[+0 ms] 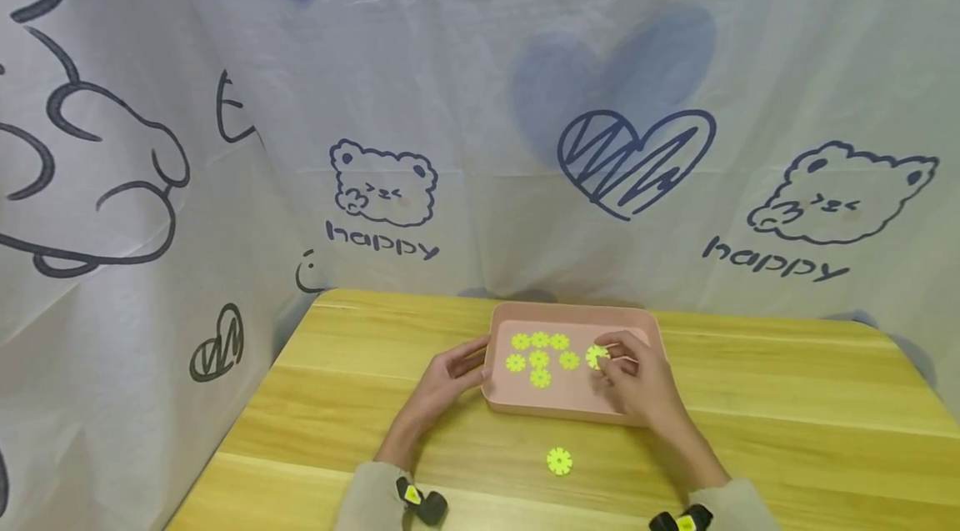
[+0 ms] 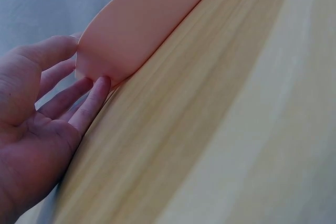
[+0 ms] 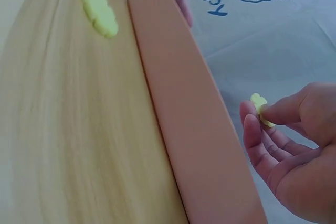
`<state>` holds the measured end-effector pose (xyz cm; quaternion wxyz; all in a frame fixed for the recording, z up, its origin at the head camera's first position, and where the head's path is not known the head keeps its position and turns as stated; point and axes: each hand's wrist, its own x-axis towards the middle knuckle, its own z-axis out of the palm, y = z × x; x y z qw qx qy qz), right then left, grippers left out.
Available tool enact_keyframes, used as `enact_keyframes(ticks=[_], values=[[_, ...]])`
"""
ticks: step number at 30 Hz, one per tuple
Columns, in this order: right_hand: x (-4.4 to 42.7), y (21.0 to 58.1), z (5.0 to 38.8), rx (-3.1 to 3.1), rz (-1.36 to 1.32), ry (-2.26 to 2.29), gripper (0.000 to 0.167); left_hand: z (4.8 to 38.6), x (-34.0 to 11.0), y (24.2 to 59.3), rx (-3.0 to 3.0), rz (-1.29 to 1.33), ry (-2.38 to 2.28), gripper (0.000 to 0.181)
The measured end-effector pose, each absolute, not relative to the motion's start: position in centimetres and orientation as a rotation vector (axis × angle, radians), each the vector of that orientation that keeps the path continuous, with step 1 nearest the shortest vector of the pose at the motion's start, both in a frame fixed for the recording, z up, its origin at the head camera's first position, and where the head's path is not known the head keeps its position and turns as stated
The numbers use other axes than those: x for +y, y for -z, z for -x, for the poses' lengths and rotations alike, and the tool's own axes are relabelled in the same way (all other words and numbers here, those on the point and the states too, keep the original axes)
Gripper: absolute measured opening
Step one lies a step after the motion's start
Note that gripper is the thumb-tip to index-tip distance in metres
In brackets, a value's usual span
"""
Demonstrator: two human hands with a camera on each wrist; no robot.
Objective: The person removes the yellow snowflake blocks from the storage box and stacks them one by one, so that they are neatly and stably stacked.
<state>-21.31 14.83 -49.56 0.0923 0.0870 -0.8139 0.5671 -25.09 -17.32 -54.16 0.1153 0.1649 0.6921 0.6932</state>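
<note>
A shallow pink tray (image 1: 570,412) stands on the wooden table, with several yellow notched discs (image 1: 538,358) lying flat in its left half. My left hand (image 1: 446,381) touches the tray's left end, its fingers fairly straight against the wall and rim in the left wrist view. Above the tray's right part, my right hand (image 1: 641,381) pinches another yellow notched disc (image 3: 256,100) between thumb and fingers. One more yellow notched disc (image 1: 558,468) lies on the table in front of the tray.
The wooden table (image 1: 337,398) reaches out on both sides of the tray. Behind it and at the left hangs a pale cloth (image 1: 465,97) printed with hearts and bear faces. A dark band with a small device (image 1: 431,506) sits on each wrist.
</note>
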Motion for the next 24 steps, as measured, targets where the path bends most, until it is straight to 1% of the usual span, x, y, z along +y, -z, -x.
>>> enact_keyframes(ticks=[6,11,15,20,24], values=[[14.8,48.8,20.1,-2.415,-0.237,-1.709,0.027,25.3,-17.5,54.3,2.032,-0.494,-2.026,0.057],[14.9,48.6,19.1,-2.417,-0.221,-1.797,0.038,25.4,-17.5,54.4,2.041,-0.498,-2.023,0.057],[14.9,48.6,18.4,-2.386,-0.238,-1.858,0.039,25.4,-17.5,54.3,2.045,-0.492,-2.022,0.057],[14.8,48.8,17.5,-2.404,-0.237,-1.813,0.039,25.2,-17.5,54.3,2.037,-0.473,-2.018,0.058],[14.6,49.2,17.0,-2.408,-0.288,-1.763,0.038,25.3,-17.4,54.3,2.034,-0.483,-2.025,0.057]])
